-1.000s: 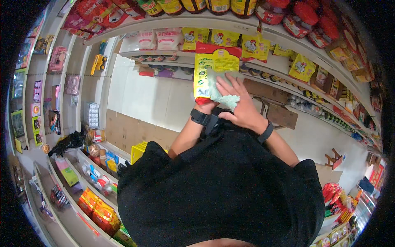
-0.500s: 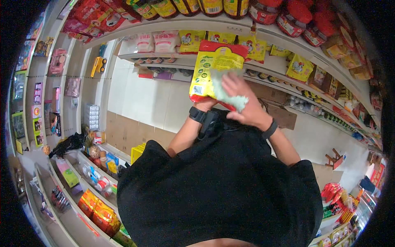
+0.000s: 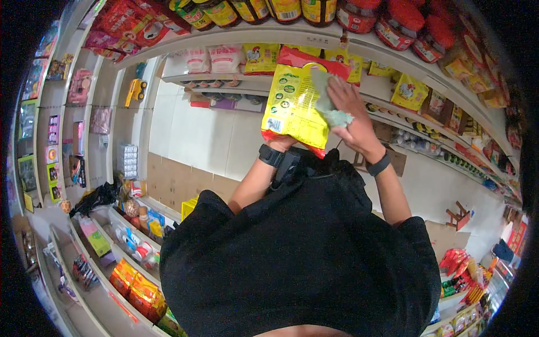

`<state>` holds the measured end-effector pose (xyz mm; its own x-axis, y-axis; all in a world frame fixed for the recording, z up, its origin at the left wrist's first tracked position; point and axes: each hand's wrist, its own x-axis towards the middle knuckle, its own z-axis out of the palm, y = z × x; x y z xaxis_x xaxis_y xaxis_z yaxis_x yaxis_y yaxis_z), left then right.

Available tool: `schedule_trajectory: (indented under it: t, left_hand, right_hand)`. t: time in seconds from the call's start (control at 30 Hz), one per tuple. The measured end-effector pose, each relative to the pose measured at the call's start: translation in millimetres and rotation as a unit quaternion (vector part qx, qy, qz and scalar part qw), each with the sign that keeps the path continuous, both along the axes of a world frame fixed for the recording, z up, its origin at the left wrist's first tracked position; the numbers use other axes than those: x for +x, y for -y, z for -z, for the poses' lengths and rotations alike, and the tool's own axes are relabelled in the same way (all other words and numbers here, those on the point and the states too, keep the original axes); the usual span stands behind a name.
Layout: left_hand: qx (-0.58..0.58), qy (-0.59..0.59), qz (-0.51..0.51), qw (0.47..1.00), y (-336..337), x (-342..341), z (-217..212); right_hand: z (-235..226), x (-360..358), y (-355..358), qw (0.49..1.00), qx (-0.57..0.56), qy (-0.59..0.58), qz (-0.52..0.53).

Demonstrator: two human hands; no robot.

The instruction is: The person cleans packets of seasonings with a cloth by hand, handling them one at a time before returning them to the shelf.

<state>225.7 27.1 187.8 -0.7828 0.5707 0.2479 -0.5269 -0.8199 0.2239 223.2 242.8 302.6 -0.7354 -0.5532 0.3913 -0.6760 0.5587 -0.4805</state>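
Note:
A yellow and red plastic bag (image 3: 291, 101) is held up in front of the shelves, its printed back toward me. At its lower edge my left hand (image 3: 281, 143) grips it from beneath, the fingers hidden behind the bag. A pale green cloth (image 3: 322, 92) lies against the bag's right side. My right hand (image 3: 355, 117) holds the cloth there, its fingers fairly straight and pressed over it; part of the cloth sticks out below the palm.
Just beyond the bag, a shelf carries similar yellow bags (image 3: 261, 58) and white bags (image 3: 225, 58). Above it runs a shelf of dark bottles (image 3: 285, 10) and red-lidded jars (image 3: 400, 25). Orange bags (image 3: 143, 295) sit on the lower-left shelving. A small wooden stool (image 3: 458, 216) stands at the right.
My right hand and the cloth have slid right and slightly up across the bag, uncovering its middle. The bag has tilted a little, its top shifting up and right. My left hand keeps its hold.

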Motion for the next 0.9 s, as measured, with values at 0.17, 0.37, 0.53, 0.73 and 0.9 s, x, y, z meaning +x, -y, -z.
schedule_trajectory:
  t: [0.17,0.37,0.53,0.73,0.9]
  left_hand:
    - [0.061,0.076,0.026,0.995,-2.3,2.5,-11.8]
    - [0.039,0.126,0.019,0.991,-11.0,-1.5,-61.8]
    - [-0.104,0.165,-0.061,0.979,-15.6,-4.7,-74.4]
    - [-0.176,0.112,-0.030,0.978,-24.7,-9.2,-87.6]
    - [-0.209,0.063,-0.062,0.974,-33.9,-12.3,-79.3]
  right_hand:
    - [-0.9,-7.4,-7.1,0.998,-0.032,0.006,0.045]
    - [0.1,-14.1,-14.0,0.996,-0.032,-0.001,0.083]
    - [-7.5,-16.8,-13.9,0.994,-0.025,-0.017,0.102]
    - [-10.1,-18.3,-6.4,0.995,-0.008,-0.026,0.099]
    - [-23.0,-8.3,18.6,0.998,0.011,-0.002,0.062]
